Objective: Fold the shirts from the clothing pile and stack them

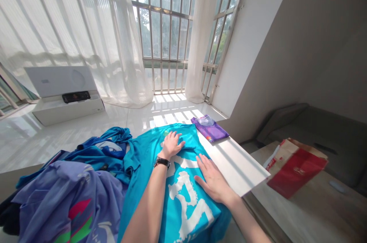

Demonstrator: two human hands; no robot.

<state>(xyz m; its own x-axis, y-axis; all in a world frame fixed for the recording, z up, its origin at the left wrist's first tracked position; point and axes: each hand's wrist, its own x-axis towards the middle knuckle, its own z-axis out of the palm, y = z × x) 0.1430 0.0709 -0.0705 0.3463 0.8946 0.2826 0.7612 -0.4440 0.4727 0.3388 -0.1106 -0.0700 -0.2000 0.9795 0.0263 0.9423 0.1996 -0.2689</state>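
A teal T-shirt [149, 174] with large white lettering is spread over the white sill in front of me, its lower part hanging toward me. My left hand [172, 144], with a black watch at the wrist, rests on the shirt's upper part, fingers spread. Flat against the shirt's right side lies my right hand [210, 178], its fingers stretched out. Beyond them, a folded purple shirt [213, 130] lies at the right edge of the sill. To the left, a heap of clothes includes a lavender shirt [71, 193] with pink and green print and blue garments [99, 153].
An open white box [69, 111] holding a dark phone [76, 97] stands at the back left. Sheer curtains [123, 44] hang before a barred window [166, 36]. Right of the sill, a red and tan paper bag [298, 170] sits on a lower table [309, 214].
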